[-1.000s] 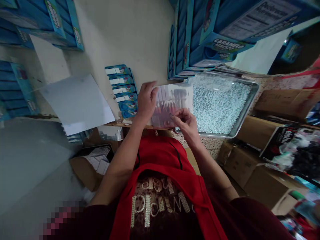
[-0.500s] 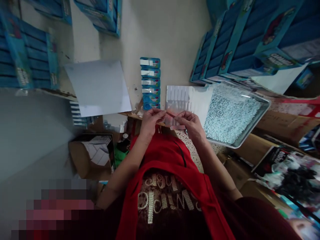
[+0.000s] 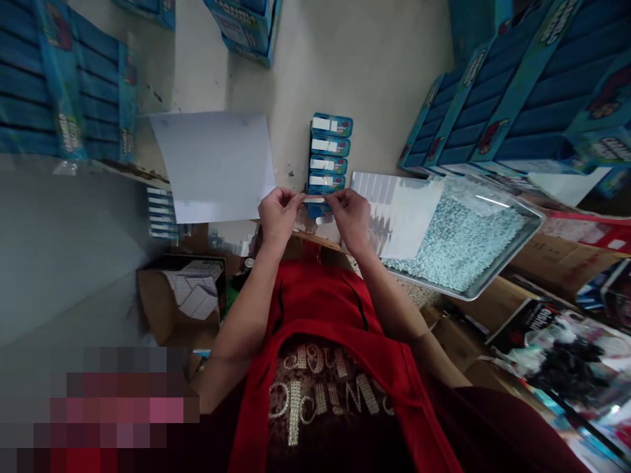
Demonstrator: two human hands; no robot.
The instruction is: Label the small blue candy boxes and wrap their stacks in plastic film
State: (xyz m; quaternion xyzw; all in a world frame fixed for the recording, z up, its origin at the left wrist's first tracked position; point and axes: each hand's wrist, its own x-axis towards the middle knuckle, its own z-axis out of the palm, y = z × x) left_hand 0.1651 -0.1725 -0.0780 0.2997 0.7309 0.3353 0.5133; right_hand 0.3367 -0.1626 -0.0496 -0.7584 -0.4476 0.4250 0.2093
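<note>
Strip held level between two hands above a column of blue packets

Narrow and pale, the strip (image 3: 314, 199) lies crosswise in the view: its long axis runs left to right, nearly level, with one end toward each hand. It is over the lower part of the column of blue packets (image 3: 340, 125), near the front edge of the table (image 3: 394, 72); whether it touches a packet cannot be told. The column runs away from the person, and its four farther packets each bear a white label.

The left hand (image 3: 277, 217) pinches the strip's left end between thumb and fingertips, the other fingers curled. The right hand (image 3: 352, 217) pinches the right end likewise, so the two hands face each other, a short gap apart.

Just beside the right hand lies a label sheet (image 3: 417, 217), partly over a metal tray (image 3: 515, 248) of pale blue pellets (image 3: 468, 240). White paper (image 3: 219, 167) lies left of the packets.
</note>
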